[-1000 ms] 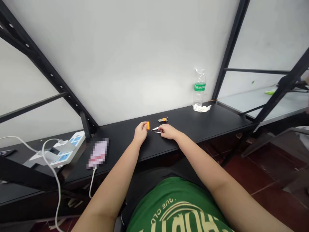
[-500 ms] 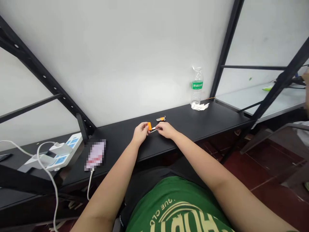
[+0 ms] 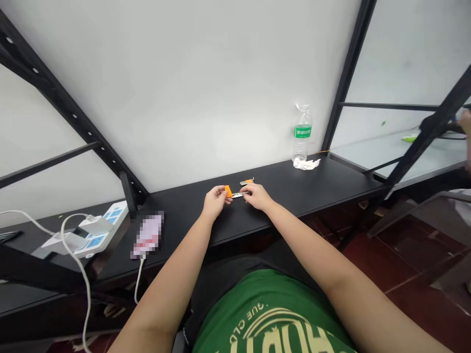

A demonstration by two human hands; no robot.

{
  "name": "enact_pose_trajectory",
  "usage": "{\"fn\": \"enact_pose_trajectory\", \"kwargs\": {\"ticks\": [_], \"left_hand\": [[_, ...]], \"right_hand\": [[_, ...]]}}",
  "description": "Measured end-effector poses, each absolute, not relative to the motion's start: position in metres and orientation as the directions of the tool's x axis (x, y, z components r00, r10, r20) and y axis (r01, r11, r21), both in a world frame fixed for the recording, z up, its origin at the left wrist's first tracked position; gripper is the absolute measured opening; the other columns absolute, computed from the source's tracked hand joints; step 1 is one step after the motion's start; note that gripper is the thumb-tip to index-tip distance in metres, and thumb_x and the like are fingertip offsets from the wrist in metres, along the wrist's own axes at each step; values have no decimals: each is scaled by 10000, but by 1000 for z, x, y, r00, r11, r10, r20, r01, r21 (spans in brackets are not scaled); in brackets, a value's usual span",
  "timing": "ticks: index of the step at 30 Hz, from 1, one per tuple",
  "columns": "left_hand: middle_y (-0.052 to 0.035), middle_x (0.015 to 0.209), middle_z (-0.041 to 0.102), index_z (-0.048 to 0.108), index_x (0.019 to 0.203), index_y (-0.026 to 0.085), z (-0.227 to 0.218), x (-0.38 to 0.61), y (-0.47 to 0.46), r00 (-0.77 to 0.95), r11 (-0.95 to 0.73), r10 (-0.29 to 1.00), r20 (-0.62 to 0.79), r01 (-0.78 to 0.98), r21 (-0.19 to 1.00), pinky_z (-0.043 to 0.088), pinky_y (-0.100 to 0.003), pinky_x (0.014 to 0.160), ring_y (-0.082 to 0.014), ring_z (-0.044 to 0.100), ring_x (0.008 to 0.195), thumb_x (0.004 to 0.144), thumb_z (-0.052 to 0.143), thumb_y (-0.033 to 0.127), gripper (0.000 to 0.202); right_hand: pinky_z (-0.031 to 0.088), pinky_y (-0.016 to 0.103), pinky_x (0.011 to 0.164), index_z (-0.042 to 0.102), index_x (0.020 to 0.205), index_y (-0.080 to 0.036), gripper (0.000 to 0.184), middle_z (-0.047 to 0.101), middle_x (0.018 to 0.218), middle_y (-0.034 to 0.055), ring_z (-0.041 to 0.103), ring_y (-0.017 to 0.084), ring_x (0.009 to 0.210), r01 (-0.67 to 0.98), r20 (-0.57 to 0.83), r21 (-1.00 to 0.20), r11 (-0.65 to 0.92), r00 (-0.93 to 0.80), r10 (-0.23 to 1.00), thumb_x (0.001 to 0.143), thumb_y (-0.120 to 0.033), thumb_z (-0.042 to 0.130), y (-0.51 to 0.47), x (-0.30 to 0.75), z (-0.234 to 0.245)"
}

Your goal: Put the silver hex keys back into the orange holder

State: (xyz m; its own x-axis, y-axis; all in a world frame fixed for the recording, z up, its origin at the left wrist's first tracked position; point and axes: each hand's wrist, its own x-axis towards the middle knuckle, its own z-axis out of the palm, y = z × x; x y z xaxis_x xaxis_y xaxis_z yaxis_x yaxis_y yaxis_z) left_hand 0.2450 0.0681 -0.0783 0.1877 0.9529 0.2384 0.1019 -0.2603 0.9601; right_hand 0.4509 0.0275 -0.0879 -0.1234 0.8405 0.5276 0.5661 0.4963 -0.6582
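Note:
Between the thumb and fingers of my left hand [image 3: 214,203] is a small flat orange piece [image 3: 228,191]. My right hand [image 3: 258,197] pinches the right end of a thin metal strip [image 3: 239,194], whose other end meets the orange piece. Whether the two are joined I cannot tell, since fingers cover part of them. Just behind my right hand, a small grey metal part with orange on it [image 3: 247,182] lies on the black tabletop [image 3: 287,191].
A clear bottle with a green label [image 3: 302,132] stands by the wall, with crumpled white tissue [image 3: 307,164] before it. At left lie a pixelated phone-like object [image 3: 147,235] on a white cable and a white power strip [image 3: 110,228]. A person's hand [image 3: 466,122] shows at the far right.
The metal strip has swung from slanting to nearly level, lining up with the orange piece. My right hand has shifted slightly. The whole view has moved a little.

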Motion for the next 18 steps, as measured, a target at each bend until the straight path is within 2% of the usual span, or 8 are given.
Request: {"fn": "enact_pose_trajectory", "kwargs": {"ticks": [6, 12, 18], "left_hand": [[-95, 949, 744, 614, 1105, 130, -80, 244, 68, 206, -251, 951, 232, 72, 965, 654, -362, 689, -198, 763, 733, 891, 707, 307, 293], [-99, 1018, 746, 628, 1108, 153, -81, 246, 63, 314, -254, 923, 221, 67, 965, 654, -391, 760, -225, 771, 816, 757, 833, 354, 453], [-78, 881, 758, 667, 970, 166, -82, 246, 63, 371, -272, 905, 210, 122, 955, 637, -403, 770, -227, 751, 790, 685, 866, 410, 426]], "right_hand": [[513, 299, 846, 777, 941, -171, 221, 727, 818, 30, 676, 166, 803, 565, 535, -647, 512, -142, 833, 869, -51, 606, 28, 452, -88], [502, 305, 887, 796, 958, -204, 163, 755, 926, 43, 681, 179, 903, 558, 530, -636, 533, -187, 827, 912, -134, 656, 30, 449, -91], [516, 282, 870, 771, 998, -208, 144, 757, 984, 28, 685, 163, 884, 541, 479, -676, 500, -192, 857, 903, -168, 670, 30, 441, -90]]}}
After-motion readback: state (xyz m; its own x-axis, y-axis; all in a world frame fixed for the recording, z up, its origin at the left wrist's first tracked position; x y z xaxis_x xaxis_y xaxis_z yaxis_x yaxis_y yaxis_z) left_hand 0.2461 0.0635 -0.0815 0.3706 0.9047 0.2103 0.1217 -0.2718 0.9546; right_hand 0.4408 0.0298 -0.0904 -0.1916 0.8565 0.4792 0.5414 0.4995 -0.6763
